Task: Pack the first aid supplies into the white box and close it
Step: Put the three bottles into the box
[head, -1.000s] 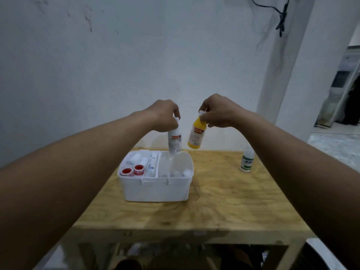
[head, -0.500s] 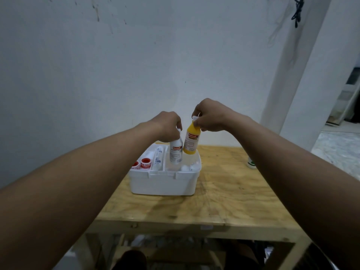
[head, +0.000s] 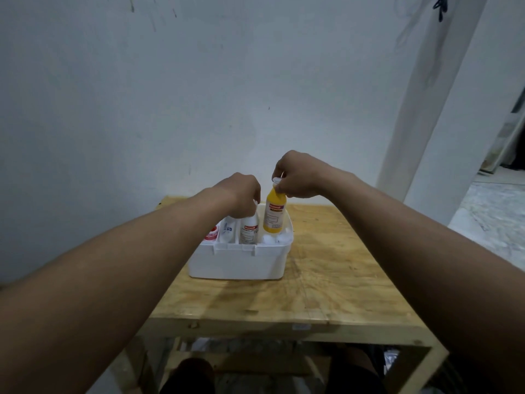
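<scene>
The open white box (head: 240,264) stands on the wooden table (head: 326,280). My left hand (head: 241,194) grips the top of a white bottle (head: 249,231) with a red label, which stands upright inside the box's right compartment. My right hand (head: 297,176) holds a yellow bottle (head: 274,216) by its white cap, upright, its base just inside the same compartment over white cotton balls (head: 277,238). In the left compartments are a red and white roll (head: 211,233) and a white packet (head: 227,230).
A white wall rises close behind the table, and a white pillar (head: 431,109) stands at the right. Bare table surface lies in front of and to the right of the box. My arm covers the table's far right side.
Both hands came down with their bottles from above the box into its right compartment. The white and green bottle on the table's right has gone out of sight behind my arm.
</scene>
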A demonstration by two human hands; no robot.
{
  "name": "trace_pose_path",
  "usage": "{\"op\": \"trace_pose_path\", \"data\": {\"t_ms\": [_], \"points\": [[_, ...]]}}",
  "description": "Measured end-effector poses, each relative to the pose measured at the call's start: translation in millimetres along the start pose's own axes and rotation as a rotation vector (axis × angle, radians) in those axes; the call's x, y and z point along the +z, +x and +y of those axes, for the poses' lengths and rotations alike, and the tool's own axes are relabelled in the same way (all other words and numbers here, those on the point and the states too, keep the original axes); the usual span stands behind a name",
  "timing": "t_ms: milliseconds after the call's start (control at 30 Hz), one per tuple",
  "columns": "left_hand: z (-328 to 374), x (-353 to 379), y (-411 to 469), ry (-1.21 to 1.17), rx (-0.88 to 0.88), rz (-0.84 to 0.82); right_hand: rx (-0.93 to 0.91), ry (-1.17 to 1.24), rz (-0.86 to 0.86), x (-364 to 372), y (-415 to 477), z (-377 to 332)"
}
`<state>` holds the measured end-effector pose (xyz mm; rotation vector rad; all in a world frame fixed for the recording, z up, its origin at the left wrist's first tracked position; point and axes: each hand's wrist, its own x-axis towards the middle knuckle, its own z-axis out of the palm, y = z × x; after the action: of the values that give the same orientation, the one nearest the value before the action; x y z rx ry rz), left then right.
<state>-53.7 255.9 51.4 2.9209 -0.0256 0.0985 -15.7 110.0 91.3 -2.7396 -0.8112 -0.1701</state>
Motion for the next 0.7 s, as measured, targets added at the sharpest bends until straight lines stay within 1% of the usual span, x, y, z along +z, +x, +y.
{"op": "trace_pose_path", "data": {"t_ms": [167,400,700], "points": [[-2,2,1,0.042,0.01,0.021,-0.015,-0.06,-0.029,15,1,-1],[-4,2,4,0.042,-0.01,0.014,-0.007,-0.147,-0.085,32,3,-5],[-6,1,1,0.03,-0.007,0.002,0.006,-0.187,-0.108,39,5,-4]]}}
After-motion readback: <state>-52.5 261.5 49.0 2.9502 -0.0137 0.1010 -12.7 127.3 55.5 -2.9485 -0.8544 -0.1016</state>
